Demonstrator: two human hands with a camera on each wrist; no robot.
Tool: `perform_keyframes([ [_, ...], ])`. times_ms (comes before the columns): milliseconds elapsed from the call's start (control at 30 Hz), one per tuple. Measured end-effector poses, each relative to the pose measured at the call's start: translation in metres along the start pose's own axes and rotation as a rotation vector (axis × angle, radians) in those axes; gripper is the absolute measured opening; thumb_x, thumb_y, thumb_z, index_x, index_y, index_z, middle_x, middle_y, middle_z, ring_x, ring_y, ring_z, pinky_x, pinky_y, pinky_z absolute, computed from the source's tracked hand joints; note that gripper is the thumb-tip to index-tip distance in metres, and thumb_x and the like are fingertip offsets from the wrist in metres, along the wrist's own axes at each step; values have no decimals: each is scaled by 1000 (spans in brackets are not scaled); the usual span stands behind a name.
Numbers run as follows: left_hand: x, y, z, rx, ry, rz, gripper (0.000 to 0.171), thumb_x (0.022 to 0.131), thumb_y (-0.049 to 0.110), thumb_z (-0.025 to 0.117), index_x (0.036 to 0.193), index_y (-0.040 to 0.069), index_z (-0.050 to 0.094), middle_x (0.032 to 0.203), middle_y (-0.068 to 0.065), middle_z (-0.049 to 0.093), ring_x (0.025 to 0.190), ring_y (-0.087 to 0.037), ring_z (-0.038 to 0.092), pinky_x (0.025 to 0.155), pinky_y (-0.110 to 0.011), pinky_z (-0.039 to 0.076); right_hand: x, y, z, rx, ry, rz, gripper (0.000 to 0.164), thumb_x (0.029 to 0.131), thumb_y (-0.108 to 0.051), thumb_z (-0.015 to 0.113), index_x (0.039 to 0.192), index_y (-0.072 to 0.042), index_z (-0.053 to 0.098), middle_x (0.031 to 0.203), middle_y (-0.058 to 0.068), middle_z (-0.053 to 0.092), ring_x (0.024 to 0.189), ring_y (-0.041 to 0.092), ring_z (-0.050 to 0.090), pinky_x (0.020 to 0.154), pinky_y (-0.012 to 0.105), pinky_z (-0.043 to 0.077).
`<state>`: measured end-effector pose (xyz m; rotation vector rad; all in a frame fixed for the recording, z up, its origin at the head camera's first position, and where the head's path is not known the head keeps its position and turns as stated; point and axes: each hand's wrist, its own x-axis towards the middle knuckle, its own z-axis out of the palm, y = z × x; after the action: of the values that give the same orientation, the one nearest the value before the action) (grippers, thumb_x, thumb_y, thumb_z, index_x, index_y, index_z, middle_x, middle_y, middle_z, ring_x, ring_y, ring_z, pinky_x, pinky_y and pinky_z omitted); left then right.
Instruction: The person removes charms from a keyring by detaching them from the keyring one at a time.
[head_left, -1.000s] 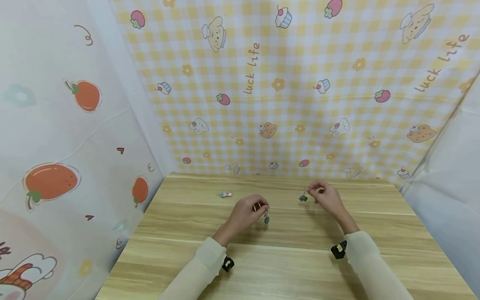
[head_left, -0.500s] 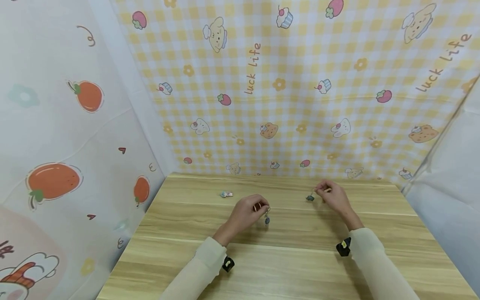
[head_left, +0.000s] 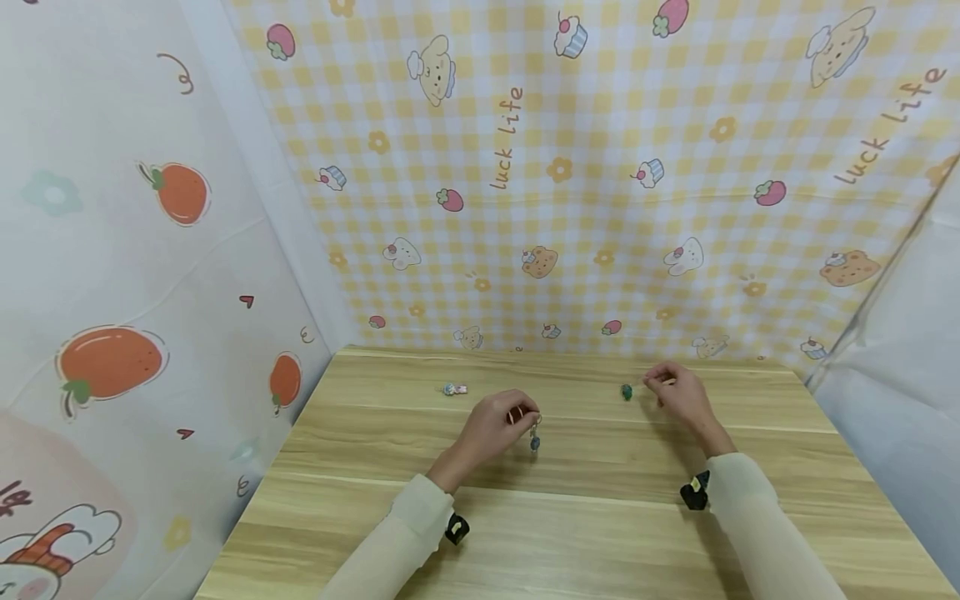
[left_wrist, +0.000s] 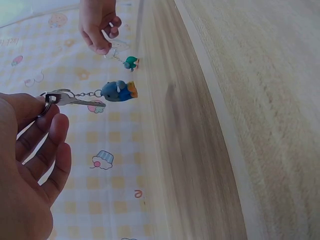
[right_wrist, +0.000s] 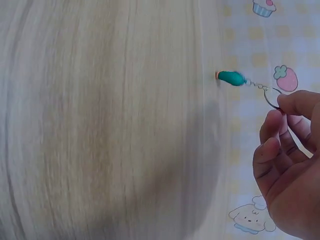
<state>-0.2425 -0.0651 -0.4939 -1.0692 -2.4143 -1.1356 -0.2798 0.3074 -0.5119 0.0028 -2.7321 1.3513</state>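
Observation:
My left hand (head_left: 498,427) pinches a metal key ring between thumb and forefinger. From that ring hang a silver key (left_wrist: 80,101) and a keychain with a blue figure (left_wrist: 118,92) that has an orange base. Further right and back, my right hand (head_left: 681,398) holds the ring (right_wrist: 273,98) of another keychain by its edge. A short chain runs from it to a small green figure (right_wrist: 231,78), low over the tabletop; whether its base touches the wood I cannot tell. A small pale blue and pink item (head_left: 454,389) lies on the table at the back left.
The wooden table (head_left: 555,533) ends at a yellow checked cloth (head_left: 585,225) behind it. A white printed cloth (head_left: 210,250) borders the left, and plain white cloth (head_left: 907,375) the right. A black wrist device (head_left: 694,492) sits under the right sleeve.
My right hand has shifted to the right with the green keychain, whose figure has turned on its chain. The left hand stays almost in place with its key ring.

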Motion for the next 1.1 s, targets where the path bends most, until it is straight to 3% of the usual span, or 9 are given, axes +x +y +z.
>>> perform_keyframes([
  [400, 0, -3, -1, 26, 6, -12, 5, 102, 13, 74, 101, 10, 77, 90, 0, 75, 74, -3, 63, 66, -14, 54, 4, 13, -7, -49, 5, 28, 24, 109, -17, 57, 118, 4, 65, 110, 20, 66, 69, 22, 67, 58, 28, 50],
  [633, 1, -4, -1, 16, 1, -17, 5, 102, 13, 74, 101, 10, 77, 91, -1, 76, 74, -3, 63, 67, -14, 54, 6, 19, -10, -81, 6, 55, 24, 109, -17, 58, 116, 5, 64, 101, 16, 68, 68, 17, 65, 62, 29, 50],
  [900, 3, -4, -2, 28, 10, -20, 5, 101, 13, 74, 101, 9, 77, 90, 0, 76, 73, -4, 63, 66, -14, 53, 3, 27, -16, -128, -19, 105, 30, 110, -21, 56, 118, 7, 62, 95, 19, 68, 70, 18, 62, 63, 31, 49],
  [1100, 4, -4, -2, 32, 2, -34, 6, 102, 14, 73, 102, 10, 77, 91, 0, 76, 74, -3, 63, 67, -14, 54, 3, 35, -18, -178, -14, 153, 32, 108, -23, 55, 117, 6, 63, 101, 21, 68, 83, 26, 60, 68, 33, 47],
])
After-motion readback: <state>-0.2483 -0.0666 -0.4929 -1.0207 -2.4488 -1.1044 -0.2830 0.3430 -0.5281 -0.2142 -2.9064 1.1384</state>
